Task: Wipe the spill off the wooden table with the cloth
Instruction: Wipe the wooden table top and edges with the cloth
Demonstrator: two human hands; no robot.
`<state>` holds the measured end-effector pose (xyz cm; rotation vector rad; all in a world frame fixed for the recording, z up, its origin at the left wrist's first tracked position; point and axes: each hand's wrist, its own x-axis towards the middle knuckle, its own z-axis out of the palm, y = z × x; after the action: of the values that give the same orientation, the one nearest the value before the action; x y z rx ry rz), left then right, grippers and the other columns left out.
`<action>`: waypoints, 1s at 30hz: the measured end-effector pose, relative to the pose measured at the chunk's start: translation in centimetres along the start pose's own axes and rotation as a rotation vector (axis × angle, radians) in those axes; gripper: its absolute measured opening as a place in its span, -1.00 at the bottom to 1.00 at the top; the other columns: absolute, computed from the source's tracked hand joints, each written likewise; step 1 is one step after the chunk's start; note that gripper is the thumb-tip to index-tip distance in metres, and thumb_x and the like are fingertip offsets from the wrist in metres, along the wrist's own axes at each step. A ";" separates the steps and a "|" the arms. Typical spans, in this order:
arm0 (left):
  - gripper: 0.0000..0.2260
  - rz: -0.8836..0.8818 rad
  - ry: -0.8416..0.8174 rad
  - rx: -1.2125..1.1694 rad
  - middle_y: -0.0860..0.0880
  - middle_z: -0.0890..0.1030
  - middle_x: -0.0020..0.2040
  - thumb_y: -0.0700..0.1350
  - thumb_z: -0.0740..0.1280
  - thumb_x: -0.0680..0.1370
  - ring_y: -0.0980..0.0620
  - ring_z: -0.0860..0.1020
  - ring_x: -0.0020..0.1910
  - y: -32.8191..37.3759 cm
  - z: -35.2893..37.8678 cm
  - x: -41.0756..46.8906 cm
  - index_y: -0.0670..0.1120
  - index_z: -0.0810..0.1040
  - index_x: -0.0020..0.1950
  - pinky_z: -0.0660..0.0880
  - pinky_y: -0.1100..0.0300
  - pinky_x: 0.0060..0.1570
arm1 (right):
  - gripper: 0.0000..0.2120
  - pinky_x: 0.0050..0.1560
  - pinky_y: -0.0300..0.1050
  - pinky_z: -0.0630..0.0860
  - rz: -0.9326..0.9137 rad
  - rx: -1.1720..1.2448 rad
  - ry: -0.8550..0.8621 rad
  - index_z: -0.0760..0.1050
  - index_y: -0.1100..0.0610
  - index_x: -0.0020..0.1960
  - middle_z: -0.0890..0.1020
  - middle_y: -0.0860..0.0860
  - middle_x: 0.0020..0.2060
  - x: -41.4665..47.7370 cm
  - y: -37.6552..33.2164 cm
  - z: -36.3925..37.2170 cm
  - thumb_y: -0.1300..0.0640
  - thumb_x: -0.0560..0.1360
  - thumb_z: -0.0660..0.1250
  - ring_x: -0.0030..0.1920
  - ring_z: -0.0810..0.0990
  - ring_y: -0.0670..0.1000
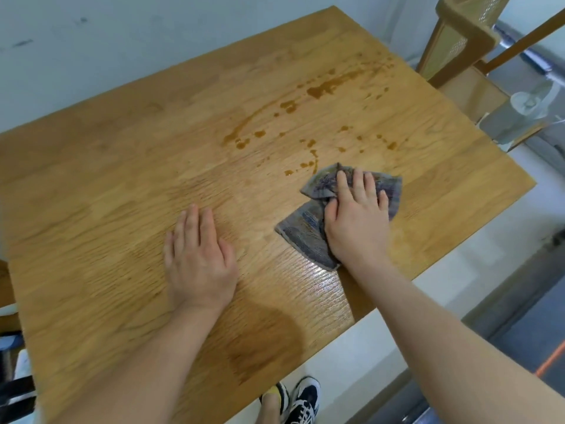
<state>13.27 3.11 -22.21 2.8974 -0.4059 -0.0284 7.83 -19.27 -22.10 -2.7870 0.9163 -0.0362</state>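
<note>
- Below the near edge of the wooden table (91,194), a pair of black-and-white trainers (304,399) stands on the pale floor
- The left hand (198,261) lies flat on the bare wood, a little in from the near edge, palm down, fingers straight and close together, holding nothing
- Between the two hands, just by the closest corner of the cloth (302,231), a patch of wood (318,283) shines wet
- The right hand (356,218) is on top of the cloth, towards the right edge of the table, its fingers stretched out straight and slightly spread, pressing the cloth onto the wood
- The cloth is a crumpled grey-blue rag, bunched under the palm, with corners sticking out to the left of the hand and past the fingertips
- The spill (324,88) is brown liquid in puddles, drops and thin streaks; it starts just beside the cloth's far corner and runs on towards the far right corner, where the biggest puddle lies
- Past that corner stands a tan chair (452,38) with a woven cane back
</note>
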 end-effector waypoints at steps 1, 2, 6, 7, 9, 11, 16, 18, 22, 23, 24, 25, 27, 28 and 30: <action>-0.45 -0.006 0.012 -0.008 -0.09 0.16 0.55 0.03 -0.07 0.56 -0.04 0.09 0.53 0.0 0.1 0.1 -0.11 0.17 0.54 -0.01 -0.05 0.50 | -0.47 0.54 0.15 -0.04 -0.059 0.010 0.000 0.08 0.05 0.59 0.08 0.09 0.58 -0.8 -2.1 0.6 -0.06 0.65 -0.07 0.58 -0.02 0.08; -0.46 -0.009 0.029 -0.021 -0.10 0.20 0.54 0.01 -0.04 0.56 -0.06 0.12 0.52 -0.1 0.2 0.1 -0.12 0.20 0.52 0.02 -0.07 0.49 | -0.46 0.54 0.16 -0.01 -0.151 0.031 -0.003 0.12 0.06 0.58 0.12 0.11 0.57 -1.9 -4.3 1.3 -0.06 0.63 -0.06 0.58 0.02 0.10; -0.49 -0.008 0.068 -0.049 -0.12 0.28 0.50 -0.04 0.03 0.54 -0.10 0.21 0.48 -0.1 0.4 -0.2 -0.13 0.30 0.48 0.11 -0.11 0.45 | -0.49 0.50 0.15 0.13 -0.571 0.058 -0.072 0.29 0.06 0.52 0.28 0.08 0.53 -5.6 -7.8 2.1 -0.04 0.61 0.01 0.54 0.17 0.07; -0.49 -0.006 0.077 -0.048 -0.13 0.29 0.50 -0.04 0.03 0.54 -0.11 0.22 0.48 -0.1 0.4 -0.2 -0.13 0.31 0.47 0.12 -0.12 0.45 | -0.50 0.50 0.14 0.14 -0.604 0.052 -0.068 0.28 0.04 0.53 0.28 0.06 0.53 -4.7 -6.3 1.7 -0.05 0.62 0.02 0.54 0.17 0.05; -0.49 -0.009 0.078 -0.049 -0.13 0.28 0.50 -0.03 0.03 0.55 -0.12 0.22 0.48 -0.3 0.5 0.0 -0.14 0.31 0.48 0.10 -0.12 0.46 | -0.50 0.49 0.13 0.15 -0.454 0.007 -0.010 0.27 0.03 0.53 0.28 0.05 0.53 -1.9 -1.6 1.1 -0.05 0.62 0.01 0.54 0.18 0.06; -0.49 -0.016 0.068 -0.041 -0.12 0.26 0.51 -0.03 0.01 0.56 -0.11 0.20 0.49 -0.4 0.5 0.1 -0.14 0.28 0.49 0.07 -0.09 0.47 | -0.51 0.42 0.18 0.26 -0.139 -0.010 0.097 0.34 0.09 0.49 0.37 0.15 0.45 1.5 3.3 -0.2 -0.01 0.60 0.04 0.45 0.29 0.19; -0.49 0.006 0.057 -0.024 -0.16 0.26 0.51 -0.04 0.01 0.56 -0.13 0.19 0.49 -0.4 0.8 0.1 -0.16 0.26 0.50 0.08 -0.11 0.46 | -0.54 0.32 0.18 0.33 -0.133 0.055 0.166 0.42 0.21 0.39 0.45 0.25 0.33 -0.2 -1.8 1.1 0.08 0.54 0.15 0.33 0.40 0.28; -0.51 0.007 0.080 -0.031 -0.17 0.30 0.49 -0.06 0.04 0.55 -0.15 0.23 0.47 -0.5 0.7 0.3 -0.16 0.30 0.47 0.14 -0.15 0.43 | -0.48 0.44 0.19 0.20 -0.328 0.085 0.071 0.36 0.17 0.46 0.36 0.20 0.46 -3.1 -7.1 2.5 0.00 0.56 0.10 0.48 0.28 0.20; -0.50 0.023 0.039 -0.006 -0.14 0.28 0.50 -0.05 0.00 0.56 -0.13 0.21 0.48 -0.4 0.2 0.1 -0.15 0.28 0.49 0.16 -0.15 0.43 | -0.47 0.50 0.16 0.12 -0.533 0.066 -0.031 0.26 0.07 0.53 0.26 0.07 0.54 -3.5 -7.1 2.1 -0.10 0.61 0.05 0.54 0.17 0.05; -0.50 0.014 0.031 0.000 -0.13 0.27 0.50 -0.05 0.01 0.56 -0.12 0.20 0.48 -0.3 0.1 0.0 -0.14 0.27 0.49 0.16 -0.14 0.43 | -0.46 0.49 0.16 0.12 -0.486 0.039 -0.009 0.27 0.05 0.53 0.26 0.05 0.54 -2.3 -5.3 1.7 -0.12 0.61 0.04 0.54 0.18 0.04; -0.50 0.002 0.021 0.005 -0.12 0.26 0.51 -0.05 0.01 0.56 -0.11 0.19 0.48 -0.2 0.0 0.1 -0.14 0.26 0.49 0.14 -0.13 0.44 | -0.46 0.49 0.16 0.12 -0.384 0.009 0.018 0.26 0.04 0.53 0.26 0.04 0.54 -0.9 -3.4 1.4 -0.13 0.60 0.02 0.54 0.18 0.04; -0.49 -0.004 0.009 0.016 -0.12 0.25 0.52 -0.04 0.01 0.56 -0.10 0.17 0.49 -0.1 0.0 0.1 -0.13 0.25 0.50 0.12 -0.11 0.45 | -0.45 0.49 0.16 0.11 -0.248 -0.011 0.035 0.24 0.03 0.54 0.25 0.04 0.54 0.5 -1.6 0.9 -0.14 0.60 0.01 0.54 0.16 0.04; -0.48 -0.005 -0.010 0.043 -0.11 0.21 0.53 -0.02 -0.03 0.56 -0.07 0.14 0.51 0.0 0.0 0.2 -0.12 0.21 0.51 0.09 -0.08 0.47 | -0.44 0.51 0.19 0.05 -0.042 -0.021 0.025 0.17 0.05 0.57 0.18 0.06 0.56 2.1 0.1 0.5 -0.14 0.62 -0.02 0.56 0.10 0.06; -0.48 -0.007 -0.014 0.051 -0.11 0.21 0.53 -0.01 -0.04 0.56 -0.07 0.13 0.51 0.1 0.0 0.3 -0.12 0.21 0.51 0.09 -0.08 0.47 | -0.43 0.51 0.20 0.02 -0.003 -0.028 0.022 0.14 0.06 0.57 0.14 0.07 0.57 2.2 -0.6 0.6 -0.13 0.62 -0.03 0.56 0.07 0.07; -0.47 -0.011 -0.018 0.052 -0.12 0.23 0.52 -0.01 -0.02 0.55 -0.08 0.15 0.50 0.1 0.0 0.3 -0.13 0.23 0.50 0.11 -0.10 0.45 | -0.42 0.49 0.22 0.04 -0.067 -0.014 0.025 0.18 0.08 0.56 0.17 0.09 0.56 0.9 -4.0 1.3 -0.13 0.60 0.00 0.56 0.09 0.09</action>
<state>13.59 2.95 -22.17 2.9522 -0.3995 -0.0471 11.02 -16.40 -22.59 -2.8356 0.8317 -0.0750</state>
